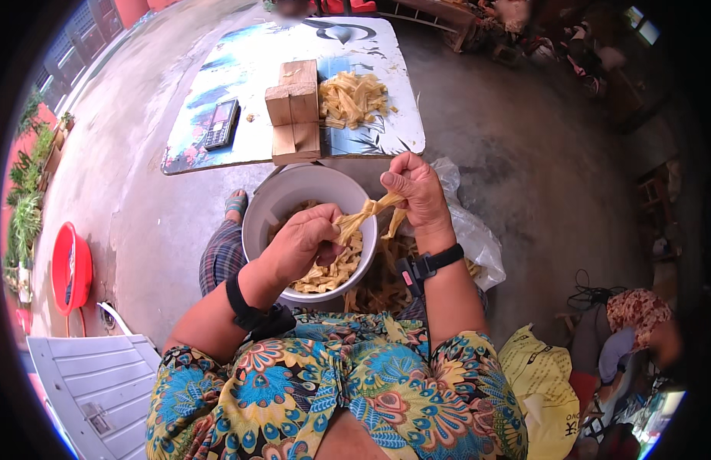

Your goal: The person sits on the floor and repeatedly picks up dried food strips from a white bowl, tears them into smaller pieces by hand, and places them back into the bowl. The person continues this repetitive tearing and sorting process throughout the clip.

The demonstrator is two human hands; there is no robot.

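Note:
My left hand (308, 236) and my right hand (418, 188) each grip one end of a knotted pale-yellow strip (368, 208), drawn out between them. It is flat and wrinkled, like dried tofu skin, though I cannot be sure of the material. Both hands are closed, above the right side of a grey-white bucket (253, 230). Similar yellow pieces (325, 280) lie inside the bucket, partly hidden by my left hand. More loose strips (382, 287) show to the right of the bucket, below my right forearm.
Beyond the bucket, a low table (240, 65) bears a wooden block stand (294, 115), a heap of yellow strips (354, 100) and a keypad phone (221, 124). Clear plastic (478, 238) lies right of the bucket. A red basin (81, 268) stands left, a yellow sack (539, 383) lower right.

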